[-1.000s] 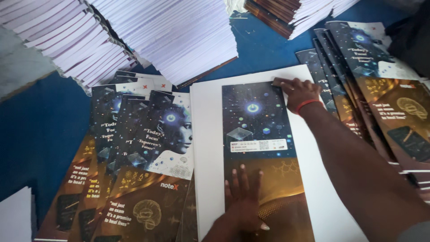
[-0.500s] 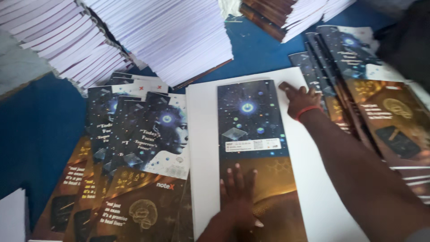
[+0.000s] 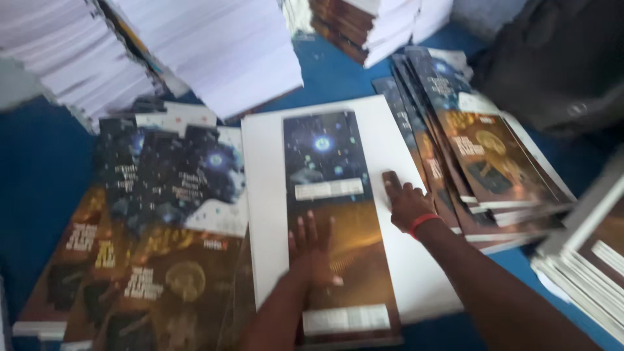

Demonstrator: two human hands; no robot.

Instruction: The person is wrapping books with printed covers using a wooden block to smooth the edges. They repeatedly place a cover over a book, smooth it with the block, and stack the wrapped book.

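A tall dark printed cover lies on a white sheet, carrying two white rectangular labels: one across its middle, another near its bottom edge.

A blue surface carried everything. On it lay a large white sheet, fanned dark printed covers to the left and right, and tall stacks of white pages behind.

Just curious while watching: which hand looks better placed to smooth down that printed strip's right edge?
Probably the right hand: it lies flat beside the printed cover strip's right edge, while the left hand presses on the strip's middle.
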